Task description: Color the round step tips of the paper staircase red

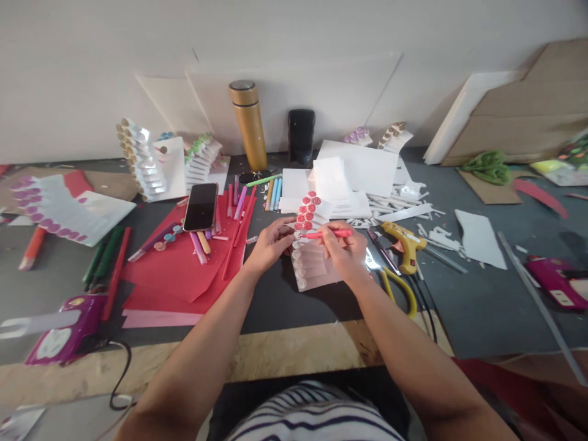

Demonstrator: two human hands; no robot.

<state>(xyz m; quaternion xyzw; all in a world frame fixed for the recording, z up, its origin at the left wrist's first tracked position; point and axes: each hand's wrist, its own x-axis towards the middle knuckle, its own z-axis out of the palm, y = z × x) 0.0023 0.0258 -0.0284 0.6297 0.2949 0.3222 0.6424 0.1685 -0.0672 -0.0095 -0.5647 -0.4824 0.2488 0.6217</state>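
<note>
A white paper craft piece (315, 263) lies on the dark table in front of me, with rows of small paper rolls on it. The rolls' round ends at the far part are red (307, 217); those nearer to me are white. My left hand (275, 242) grips the piece at its left edge, fingers curled. Closed around a red marker (328, 233), my right hand (346, 248) is over the piece. The marker's tip points left, at the round ends beside my left fingertips; whether it touches is too small to tell.
To the right lie scissors (399, 291), a yellow glue gun (407, 245) and white paper scraps (399, 205). Left are red sheets (184, 282) with a phone (200, 207) and several markers. A gold flask (250, 125) stands behind; more paper-roll pieces (142, 162) are at the back.
</note>
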